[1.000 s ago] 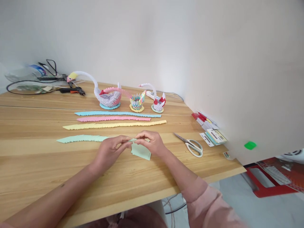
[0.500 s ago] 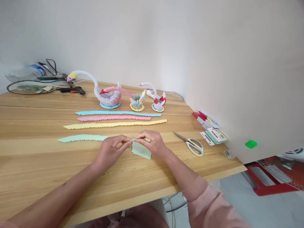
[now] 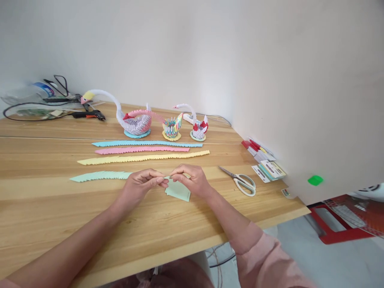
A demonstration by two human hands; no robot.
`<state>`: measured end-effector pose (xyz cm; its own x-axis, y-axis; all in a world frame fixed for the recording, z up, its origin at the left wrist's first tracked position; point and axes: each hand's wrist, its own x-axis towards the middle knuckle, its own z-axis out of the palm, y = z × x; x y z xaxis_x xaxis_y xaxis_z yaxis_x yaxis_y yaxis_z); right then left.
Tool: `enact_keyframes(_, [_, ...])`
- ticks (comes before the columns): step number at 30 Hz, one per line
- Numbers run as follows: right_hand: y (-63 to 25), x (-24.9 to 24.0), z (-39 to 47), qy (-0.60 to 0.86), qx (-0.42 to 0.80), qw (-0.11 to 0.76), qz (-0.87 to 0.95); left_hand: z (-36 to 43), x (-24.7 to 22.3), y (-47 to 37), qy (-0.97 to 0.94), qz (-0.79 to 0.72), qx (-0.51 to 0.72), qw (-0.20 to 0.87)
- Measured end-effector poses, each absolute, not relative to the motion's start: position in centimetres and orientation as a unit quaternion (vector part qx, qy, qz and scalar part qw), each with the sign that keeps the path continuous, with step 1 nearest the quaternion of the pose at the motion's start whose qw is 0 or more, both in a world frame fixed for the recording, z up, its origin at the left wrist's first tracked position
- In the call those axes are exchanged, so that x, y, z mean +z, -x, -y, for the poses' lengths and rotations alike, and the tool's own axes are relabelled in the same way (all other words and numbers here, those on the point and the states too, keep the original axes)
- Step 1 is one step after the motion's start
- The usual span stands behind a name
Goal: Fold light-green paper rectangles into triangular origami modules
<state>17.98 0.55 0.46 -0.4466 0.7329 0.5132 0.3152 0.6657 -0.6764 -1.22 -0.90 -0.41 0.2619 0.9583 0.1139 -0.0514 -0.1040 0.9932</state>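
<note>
My left hand (image 3: 141,187) and my right hand (image 3: 192,179) meet above the wooden table, both pinching a small folded piece of light green paper (image 3: 167,177). Light green paper sheets (image 3: 178,190) lie just under my right hand. To the left, a row of folded green pieces (image 3: 100,176) runs up to my left hand, which hides its right end. Behind it lie a yellow row (image 3: 144,157), a pink row (image 3: 142,150) and a blue row (image 3: 147,143) of folded pieces.
Scissors (image 3: 244,184) lie to the right, near packs of paper (image 3: 269,171). Paper swans (image 3: 138,124) (image 3: 172,129) (image 3: 199,129) stand at the back. A glue gun (image 3: 88,115), cables and a plastic bottle (image 3: 22,94) are at the back left. The table's front edge (image 3: 168,260) is close.
The fingers of my left hand have curled in more around the small green piece. The whole view has shifted slightly, with things on the table a little further left.
</note>
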Motion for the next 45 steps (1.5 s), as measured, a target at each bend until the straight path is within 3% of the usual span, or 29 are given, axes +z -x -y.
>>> enact_keyframes(31, [-18.5, 0.7, -0.7, 0.267, 0.018, 0.334, 0.904, 0.9, -0.9, 1.4, -0.629, -0.434, 0.444, 0.468])
enact_keyframes(35, [-18.3, 0.6, -0.6, 0.287, 0.017, 0.326, 0.901, 1.1, -0.7, 1.3, -0.688, -0.437, 0.427, 0.393])
enact_keyframes(45, [-17.9, 0.2, -0.7, 0.280, 0.025, 0.309, 0.908, 1.5, -0.9, 1.8, -0.856, -0.360, 0.369, 0.049])
